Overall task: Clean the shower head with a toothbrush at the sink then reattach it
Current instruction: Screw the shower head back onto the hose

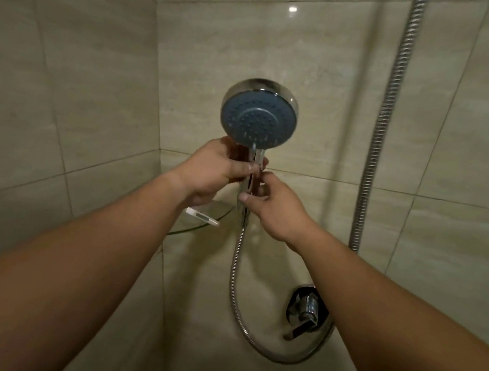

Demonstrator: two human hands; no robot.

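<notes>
The person stands facing the tiled corner of the shower with both arms stretched out. The shower head (260,114) is held up at about chest height in front of the wall, its blue-grey spray face turned toward the person and its chrome handle pointing down. The left hand (214,171) is curled around the upper part of the handle, just under the round face. The right hand (274,208) sits just below it, thumb and fingers pinching the bottom of the handle where the hose (235,271) joins. The hose drops from there, loops low and climbs up the right side of the wall. A chrome tap lever (306,313) is on the wall inside the loop. A glass corner shelf (202,226) sits behind the left wrist with a small whitish item on it.
</notes>
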